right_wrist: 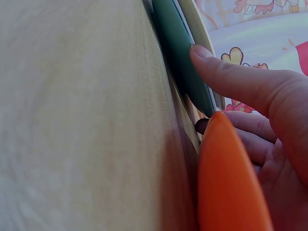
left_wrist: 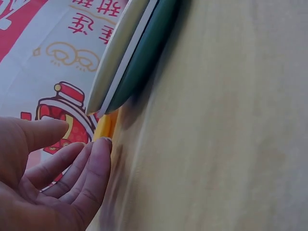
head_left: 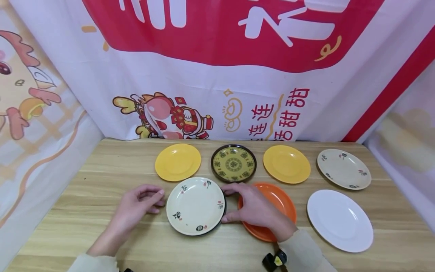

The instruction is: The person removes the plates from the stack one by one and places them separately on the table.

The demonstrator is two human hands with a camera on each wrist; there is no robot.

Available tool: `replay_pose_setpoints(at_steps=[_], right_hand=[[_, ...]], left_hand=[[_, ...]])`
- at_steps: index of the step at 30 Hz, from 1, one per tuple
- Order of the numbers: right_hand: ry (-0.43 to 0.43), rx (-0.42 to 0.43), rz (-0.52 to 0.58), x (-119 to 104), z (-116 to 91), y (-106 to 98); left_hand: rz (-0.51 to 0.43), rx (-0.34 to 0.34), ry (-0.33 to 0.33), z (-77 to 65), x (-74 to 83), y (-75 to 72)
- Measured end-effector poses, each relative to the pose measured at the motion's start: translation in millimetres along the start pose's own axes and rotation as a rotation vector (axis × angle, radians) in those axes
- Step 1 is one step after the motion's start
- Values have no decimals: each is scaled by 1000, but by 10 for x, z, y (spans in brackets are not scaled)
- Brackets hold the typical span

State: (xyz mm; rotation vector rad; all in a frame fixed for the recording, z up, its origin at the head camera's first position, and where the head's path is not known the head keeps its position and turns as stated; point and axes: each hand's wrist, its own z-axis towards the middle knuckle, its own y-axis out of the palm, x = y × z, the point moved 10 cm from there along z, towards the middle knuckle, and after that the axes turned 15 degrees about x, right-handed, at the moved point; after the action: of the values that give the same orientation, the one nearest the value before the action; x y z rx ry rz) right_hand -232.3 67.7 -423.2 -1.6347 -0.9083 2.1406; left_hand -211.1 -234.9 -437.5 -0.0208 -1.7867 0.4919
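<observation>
A cream plate with small black and red prints [head_left: 196, 206] lies on top of a dark green plate [left_wrist: 144, 53] near the front middle of the table. A thin white edge shows between them in the left wrist view. My right hand [head_left: 253, 204] is at the right side of this stack, thumb at the near rim and fingers at the far rim, partly over an orange plate [head_left: 283, 204]. In the right wrist view the thumb touches the edge of the stack. My left hand [head_left: 137, 204] is just left of the stack, fingers relaxed, holding nothing.
Along the back are a yellow plate [head_left: 178, 162], a dark-rimmed patterned plate [head_left: 233, 163], another yellow plate [head_left: 287, 164] and a printed cream plate [head_left: 344, 169]. A white plate [head_left: 340, 220] lies at the right. Printed cloth [head_left: 210, 75] hangs behind the wooden table [head_left: 98, 177].
</observation>
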Motion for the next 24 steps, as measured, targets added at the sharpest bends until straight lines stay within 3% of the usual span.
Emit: replay_pose_setpoints(at_steps=[9, 15, 24], right_hand=[[13, -1, 4, 4, 2, 8], [22, -8, 6, 11, 3, 4], [16, -8, 4, 11, 3, 3]], left_hand=[[-55, -28, -72, -180, -118, 151], [-47, -63, -43, -249, -124, 252], [-54, -57, -33, -261, -117, 265]])
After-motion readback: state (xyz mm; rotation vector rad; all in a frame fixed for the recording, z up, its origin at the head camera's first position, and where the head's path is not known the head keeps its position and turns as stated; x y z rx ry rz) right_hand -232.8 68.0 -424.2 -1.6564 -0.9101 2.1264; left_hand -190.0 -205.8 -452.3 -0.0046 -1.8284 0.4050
